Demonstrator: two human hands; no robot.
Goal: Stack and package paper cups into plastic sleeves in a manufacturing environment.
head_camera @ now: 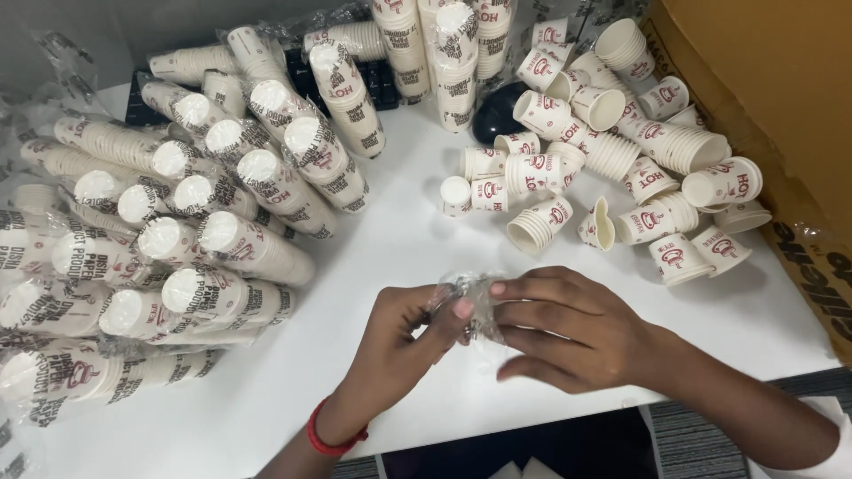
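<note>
hands: the left hand [404, 333] and right hand [568, 328] are both pinching a crumpled clear plastic wrapper [466, 297] over the white table [390, 257]
done: loose cups [612, 142] are lying unpacked at the right
left: many wrapped cup stacks [177, 231] are waiting at the left

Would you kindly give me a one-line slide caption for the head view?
Left hand and right hand pinch a crumpled clear plastic wrapper over a white table between sleeved cup stacks and loose paper cups.

A white table [390, 257] stands over grey striped carpet [710, 426].
</note>
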